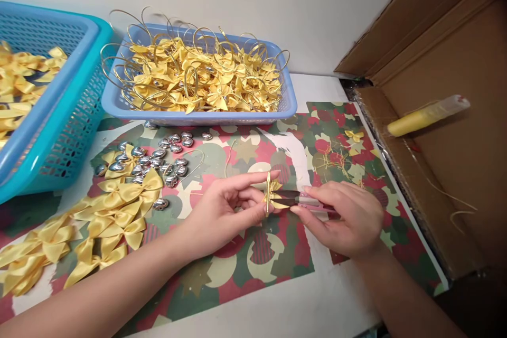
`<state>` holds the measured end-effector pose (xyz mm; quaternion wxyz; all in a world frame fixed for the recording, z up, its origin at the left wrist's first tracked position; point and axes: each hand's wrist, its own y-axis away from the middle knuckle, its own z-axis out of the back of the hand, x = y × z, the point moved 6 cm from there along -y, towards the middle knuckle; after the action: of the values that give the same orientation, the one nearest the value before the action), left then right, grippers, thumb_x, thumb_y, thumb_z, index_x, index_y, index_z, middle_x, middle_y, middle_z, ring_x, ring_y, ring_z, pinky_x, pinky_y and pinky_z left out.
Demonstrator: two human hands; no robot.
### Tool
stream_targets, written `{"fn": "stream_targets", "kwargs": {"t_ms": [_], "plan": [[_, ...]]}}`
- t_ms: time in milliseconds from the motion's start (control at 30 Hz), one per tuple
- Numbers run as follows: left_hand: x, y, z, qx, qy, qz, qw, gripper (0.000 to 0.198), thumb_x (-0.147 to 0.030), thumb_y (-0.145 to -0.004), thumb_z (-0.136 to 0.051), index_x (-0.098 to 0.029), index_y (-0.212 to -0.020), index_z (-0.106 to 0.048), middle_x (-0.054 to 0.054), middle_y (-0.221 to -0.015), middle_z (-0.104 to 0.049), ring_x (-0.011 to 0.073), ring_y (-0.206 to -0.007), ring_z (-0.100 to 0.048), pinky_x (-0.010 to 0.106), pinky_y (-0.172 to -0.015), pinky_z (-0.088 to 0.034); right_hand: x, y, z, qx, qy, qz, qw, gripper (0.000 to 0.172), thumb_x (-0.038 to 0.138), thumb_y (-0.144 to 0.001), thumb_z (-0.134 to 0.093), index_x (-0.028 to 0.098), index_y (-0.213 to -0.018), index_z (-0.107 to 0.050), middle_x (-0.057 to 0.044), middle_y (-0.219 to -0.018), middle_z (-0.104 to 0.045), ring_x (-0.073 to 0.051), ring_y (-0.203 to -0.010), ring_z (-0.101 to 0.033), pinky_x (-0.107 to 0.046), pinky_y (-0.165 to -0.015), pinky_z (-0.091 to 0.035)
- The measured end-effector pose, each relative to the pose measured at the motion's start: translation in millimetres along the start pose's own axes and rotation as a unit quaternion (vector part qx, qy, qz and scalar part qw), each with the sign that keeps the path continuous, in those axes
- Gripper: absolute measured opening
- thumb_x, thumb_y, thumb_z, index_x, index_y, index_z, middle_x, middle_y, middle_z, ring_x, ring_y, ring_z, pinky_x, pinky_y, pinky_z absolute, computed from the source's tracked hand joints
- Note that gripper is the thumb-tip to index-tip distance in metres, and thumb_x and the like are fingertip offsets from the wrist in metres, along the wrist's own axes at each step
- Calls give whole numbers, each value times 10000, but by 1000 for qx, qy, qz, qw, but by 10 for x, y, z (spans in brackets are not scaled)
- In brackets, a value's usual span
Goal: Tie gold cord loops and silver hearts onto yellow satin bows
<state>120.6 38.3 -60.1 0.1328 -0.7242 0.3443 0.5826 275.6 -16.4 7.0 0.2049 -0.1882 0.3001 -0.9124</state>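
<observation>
My left hand (237,203) pinches a gold wire ring (268,193) held nearly edge-on, with a yellow bow (277,202) on its right side. In my right hand (344,216) are small scissors (293,198) with dark blades. The blade tips reach the bow, partly hiding it; whether they touch thread there I cannot tell. To the left of my left hand lie silver heart-shaped beads (158,153) and a pile of loose yellow satin bows (119,206). A needle with thread (192,174) rests beside the beads.
Behind stands a blue basket (198,115) full of bows on gold rings. Stacked baskets (75,90) with yellow bows are at left. Thread scraps (336,161) lie at right, near a cardboard wall (447,116) with a yellow thread spool (428,116) sticking out.
</observation>
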Motion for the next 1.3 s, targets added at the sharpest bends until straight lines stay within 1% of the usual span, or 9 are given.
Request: {"fn": "stream_targets", "kwargs": {"t_ms": [167, 433, 567, 667, 833, 900, 1033, 1200, 1300], "plan": [[8, 10, 10, -21, -23, 5, 999, 462, -177, -809, -680, -130, -1265, -622, 17, -710, -706, 97, -615, -578, 196, -576, -470, 4, -7, -10, 10, -1, -14, 1000, 150, 269, -797, -744, 162, -841, -648, 13, -582, -660, -108, -484, -575, -241, -473, -397], [-17, 19, 7, -20, -33, -4, 999, 447, -177, -817, -676, -142, -1259, -621, 4, -700, -701, 87, -601, -568, 184, -562, -467, 9, -23, 6, -9, 10, -23, 1000, 127, 255, -790, -740, 176, -835, -651, 24, -570, -656, -99, -468, -567, -225, -464, -413], [-33, 14, 7, -26, -26, -6, 999, 430, -166, -819, -670, -137, -1246, -620, -3, -681, -695, 77, -563, -539, 180, -530, -452, -29, -20, -13, 1, -36, -55, 998, 133, 256, -778, -741, 179, -825, -643, 19, -602, -669, -96, -487, -576, -215, -461, -417], [-30, 16, 5, -28, -37, -11, 999, 410, -162, -813, -673, -134, -1220, -629, -4, -681, -696, 77, -564, -537, 178, -535, -460, -39, -15, -32, 13, -59, -72, 996, 133, 244, -766, -741, 174, -817, -640, 25, -586, -646, -92, -471, -553, -216, -446, -400], [-36, 29, 7, -40, -62, -31, 997, 377, -137, -812, -659, -143, -1189, -646, 0, -715, -711, 77, -590, -563, 176, -572, -485, -23, -19, -20, 12, -41, -75, 996, 121, 235, -770, -737, 174, -817, -643, 36, -563, -629, -86, -467, -549, -213, -451, -402], [-40, 27, 12, -48, -67, -34, 996, 367, -133, -808, -661, -146, -1174, -654, -5, -700, -704, 77, -580, -563, 174, -557, -479, -18, -20, -14, 8, -34, -76, 996, 117, 233, -773, -734, 176, -818, -642, 38, -563, -632, -86, -468, -557, -212, -454, -410], [-44, 14, 11, -47, -63, -30, 996, 368, -139, -807, -666, -149, -1175, -656, -25, -634, -669, 76, -540, -537, 177, -517, -453, 2, -18, -8, -3, -17, -69, 998, 129, 251, -775, -739, 177, -817, -642, 40, -564, -631, -90, -462, -552, -225, -460, -421], [-32, 18, 35, -46, -45, -24, 998, 389, -152, -808, -685, -164, -1194, -643, -28, -656, -676, 74, -547, -537, 182, -539, -458, 34, -26, 15, -20, -2, -48, 999, 134, 243, -779, -745, 175, -839, -646, 39, -561, -635, -91, -456, -551, -231, -451, -401], [-17, 28, 45, -39, -39, -17, 998, 398, -157, -816, -685, -168, -1211, -635, -32, -645, -666, 75, -551, -542, 180, -543, -454, 29, -32, 37, -28, 3, -48, 998, 124, 236, -786, -734, 185, -852, -643, 33, -574, -652, -94, -466, -565, -228, -452, -404]]}}
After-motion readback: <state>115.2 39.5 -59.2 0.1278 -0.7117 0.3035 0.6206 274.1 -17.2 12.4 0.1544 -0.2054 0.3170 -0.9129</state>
